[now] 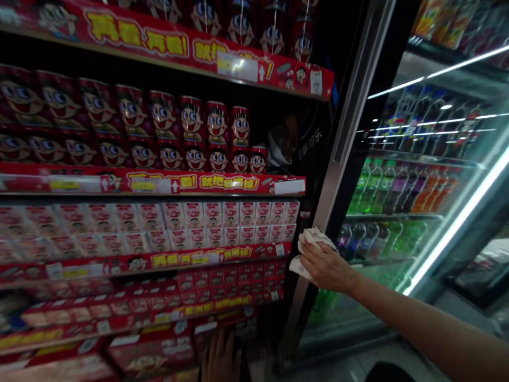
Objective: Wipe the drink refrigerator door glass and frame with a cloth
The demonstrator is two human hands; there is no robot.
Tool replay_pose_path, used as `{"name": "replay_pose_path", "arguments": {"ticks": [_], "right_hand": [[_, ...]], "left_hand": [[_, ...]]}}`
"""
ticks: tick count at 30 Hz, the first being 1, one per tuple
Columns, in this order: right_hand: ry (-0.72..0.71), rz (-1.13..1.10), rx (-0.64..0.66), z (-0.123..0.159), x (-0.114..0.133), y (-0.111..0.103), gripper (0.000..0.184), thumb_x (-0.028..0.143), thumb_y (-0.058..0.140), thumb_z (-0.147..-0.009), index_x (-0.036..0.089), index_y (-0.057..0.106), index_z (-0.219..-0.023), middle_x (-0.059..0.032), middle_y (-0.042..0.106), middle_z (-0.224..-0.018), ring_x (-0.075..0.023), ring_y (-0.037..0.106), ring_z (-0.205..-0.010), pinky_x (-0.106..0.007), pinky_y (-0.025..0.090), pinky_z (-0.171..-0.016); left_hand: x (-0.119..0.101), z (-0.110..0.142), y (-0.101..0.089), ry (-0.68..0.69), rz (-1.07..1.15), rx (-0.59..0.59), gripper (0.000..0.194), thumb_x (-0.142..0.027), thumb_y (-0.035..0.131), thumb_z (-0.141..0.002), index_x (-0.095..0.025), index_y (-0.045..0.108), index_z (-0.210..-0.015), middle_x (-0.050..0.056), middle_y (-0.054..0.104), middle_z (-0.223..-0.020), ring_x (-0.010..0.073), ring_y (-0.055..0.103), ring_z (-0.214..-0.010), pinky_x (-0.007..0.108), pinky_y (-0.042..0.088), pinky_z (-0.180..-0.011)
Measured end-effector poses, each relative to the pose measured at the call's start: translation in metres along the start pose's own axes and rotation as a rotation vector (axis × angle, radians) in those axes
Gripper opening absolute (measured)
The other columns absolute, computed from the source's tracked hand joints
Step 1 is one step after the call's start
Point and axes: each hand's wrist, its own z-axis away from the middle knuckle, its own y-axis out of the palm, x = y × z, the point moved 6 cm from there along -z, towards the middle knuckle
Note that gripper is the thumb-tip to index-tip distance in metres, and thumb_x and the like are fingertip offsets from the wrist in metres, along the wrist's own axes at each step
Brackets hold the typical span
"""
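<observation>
My right hand point(324, 265) is closed around a crumpled white cloth point(314, 237). The cloth lies against the silver-grey edge of the cooler's frame point(323, 204), and a loose fold of it hangs below my fingers. Low in the view, my left hand point(221, 358) shows its back, with the fingers stretched forward and nothing visible in them. It is in front of the red cartons point(155, 347) on the bottom level; whether it touches them I cannot tell.
Left of the frame, shelves carry red cans point(191, 119) and small white cartons point(212, 222) behind red price strips point(222, 183). A dark crumpled item point(281, 143) sits beside the cans. On the right, a glass-fronted cooler holds bottles point(397, 180), with a bright light strip point(457, 223).
</observation>
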Motion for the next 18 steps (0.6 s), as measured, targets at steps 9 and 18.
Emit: {"name": "replay_pose_path", "arguments": {"ticks": [9,18], "right_hand": [[0.289,-0.961,0.458,0.073,0.159,0.091,0.024,0.035,0.077,-0.095,0.011,0.082,-0.094,-0.0212,0.076,-0.106,-0.0391,0.067,-0.119,-0.058,0.043,-0.124],[1.759,-2.23,0.235,0.192,0.236,0.082,0.074,0.086,0.057,-0.097,0.022,0.076,-0.13,-0.0168,0.081,-0.118,-0.039,0.079,-0.105,-0.054,0.067,-0.093]], "left_hand": [[-0.013,0.0,0.002,0.11,0.39,-0.058,0.058,-0.037,0.05,-0.105,-0.019,0.058,-0.16,0.016,0.035,-0.179,0.0409,0.029,-0.167,0.07,0.029,-0.136],[-0.074,0.042,0.003,0.187,1.114,0.135,0.067,-0.052,0.048,-0.107,-0.011,0.055,-0.159,0.019,0.049,-0.169,0.0294,0.041,-0.163,0.048,0.025,-0.143]]}}
